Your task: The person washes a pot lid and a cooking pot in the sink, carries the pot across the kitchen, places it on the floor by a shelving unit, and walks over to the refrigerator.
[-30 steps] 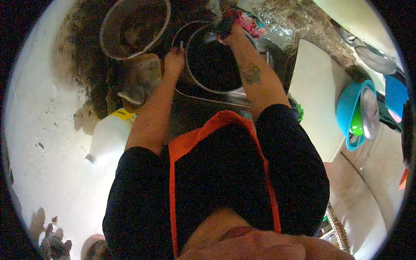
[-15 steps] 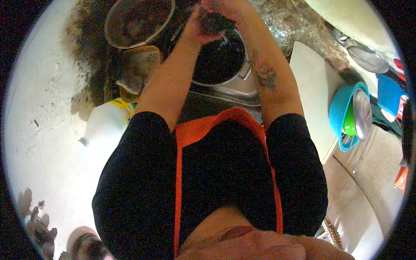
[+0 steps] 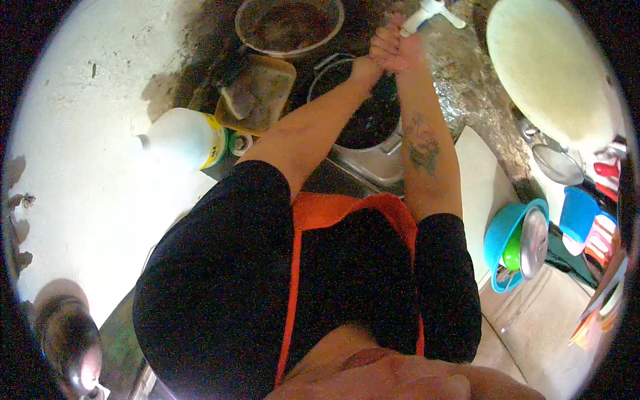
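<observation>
My left hand [image 3: 385,53] and my right hand [image 3: 408,56] meet just below the white tap [image 3: 430,15], over the far rim of a round metal pot [image 3: 369,117]. The pot stands in the steel sink [image 3: 380,165] and looks dark inside. The fingers of my left hand are bent against my right hand. Blur and the overlap of the hands hide whether anything is between them.
Left of the pot are a tan rectangular tray [image 3: 261,93], a round basin [image 3: 291,27] and a white jug [image 3: 183,139]. At the right are a pale board [image 3: 480,180], a blue bowl [image 3: 501,233] with a metal lid [image 3: 534,243], and a large pale oval [image 3: 550,67].
My hands have moved right to below the tap, which has come into view. The dark scrubber and pink cloth seen earlier no longer show. The whole view has shifted and turned.
</observation>
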The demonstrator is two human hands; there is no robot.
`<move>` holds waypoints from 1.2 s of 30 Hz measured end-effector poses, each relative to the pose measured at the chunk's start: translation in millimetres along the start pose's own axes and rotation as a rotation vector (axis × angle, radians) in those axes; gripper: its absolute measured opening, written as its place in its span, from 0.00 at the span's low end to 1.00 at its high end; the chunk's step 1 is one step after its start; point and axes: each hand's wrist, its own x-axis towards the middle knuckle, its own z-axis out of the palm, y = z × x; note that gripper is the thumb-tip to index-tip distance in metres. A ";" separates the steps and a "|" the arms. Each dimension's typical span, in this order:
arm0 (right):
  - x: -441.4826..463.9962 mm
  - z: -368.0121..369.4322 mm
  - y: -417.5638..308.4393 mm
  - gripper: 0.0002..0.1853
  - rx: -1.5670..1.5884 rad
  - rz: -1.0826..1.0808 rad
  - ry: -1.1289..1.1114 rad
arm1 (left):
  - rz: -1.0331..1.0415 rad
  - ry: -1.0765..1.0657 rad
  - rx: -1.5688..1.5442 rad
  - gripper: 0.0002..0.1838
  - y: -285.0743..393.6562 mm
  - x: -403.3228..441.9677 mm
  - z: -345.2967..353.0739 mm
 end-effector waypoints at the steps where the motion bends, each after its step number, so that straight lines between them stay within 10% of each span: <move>1: -0.2 -0.6 0.4 0.21 -0.011 0.011 -0.016 | -0.019 0.106 -0.081 0.09 -2.4 -1.6 -5.6; 4: 0.1 -4.1 -2.4 0.16 -0.032 -0.015 -0.175 | -0.135 0.190 -0.303 0.12 23.7 -39.2 -103.5; 6: -10.3 23.0 -0.1 0.14 -0.244 -0.187 0.366 | -0.324 0.112 -0.353 0.19 30.9 -53.3 -169.9; 7: -3.5 -15.0 -17.3 0.13 -0.303 -0.101 0.207 | -0.357 0.173 -0.356 0.25 19.5 -55.6 -194.2; 12: -12.2 -8.5 -24.8 0.14 -0.286 -0.044 0.187 | -0.580 0.642 0.156 0.26 -52.5 -97.5 -309.4; 18: -16.9 -26.0 -33.4 0.13 -0.705 0.012 0.274 | -0.731 0.462 0.747 0.30 -98.7 -136.2 -301.4; 22: -29.8 -117.1 -39.8 0.17 -2.147 0.563 0.723 | -0.819 0.040 0.733 0.30 -130.5 -140.0 -278.2; 25: -54.6 -246.6 -29.0 0.19 -2.138 0.239 0.861 | -0.880 -0.177 0.447 0.29 -232.8 -143.8 -242.8; 26: -51.2 -299.7 -19.2 0.20 -2.157 -0.204 0.848 | -0.895 -0.180 0.327 0.29 -242.6 -142.2 -237.2; 27: -81.4 -285.1 -11.4 0.16 -1.942 0.253 0.945 | -0.914 -0.181 0.207 0.29 -249.7 -140.4 -232.6; 28: -97.7 -276.0 -9.6 0.13 -1.676 0.678 1.009 | -0.888 -0.076 0.416 0.28 -224.9 -138.0 -237.8; 32: -100.6 -325.9 8.1 0.13 -1.755 0.387 1.118 | -0.587 0.055 0.696 0.23 -59.2 -102.9 -282.2; 36: -104.3 -244.0 20.1 0.14 -2.208 -0.077 0.954 | -0.116 -0.046 -0.263 0.16 -32.2 -48.6 -195.6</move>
